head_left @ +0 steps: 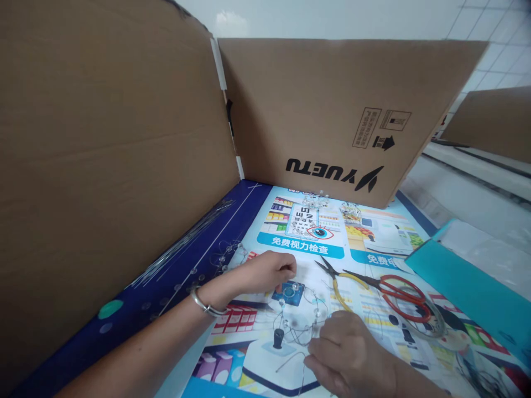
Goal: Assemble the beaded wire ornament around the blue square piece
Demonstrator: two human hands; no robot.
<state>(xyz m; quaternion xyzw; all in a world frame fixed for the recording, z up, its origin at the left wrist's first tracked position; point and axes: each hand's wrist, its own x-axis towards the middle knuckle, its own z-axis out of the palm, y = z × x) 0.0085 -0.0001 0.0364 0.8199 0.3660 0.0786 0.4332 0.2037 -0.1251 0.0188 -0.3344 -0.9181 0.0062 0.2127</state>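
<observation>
My left hand [276, 271], with a silver bangle on its wrist, is closed in a pinch over the printed sheet; what its fingers hold is too small to name. My right hand [346, 351] is curled at the lower centre beside thin wire, its fingertips partly hidden. Between the hands lies a loop of thin wire with clear beads [296, 318]. Beyond my right hand are yellow-handled pliers [342, 284], open, and red-handled scissors [404, 296], whose blades reach toward the pliers.
Cardboard panels [332, 99] stand at the left and back. Straight wires [182, 243] and beaded wire [228, 254] lie on the blue strip at left. More beaded clusters [315, 202] sit at the back. A wire coil [435, 326] and a teal folder [473, 287] are at right.
</observation>
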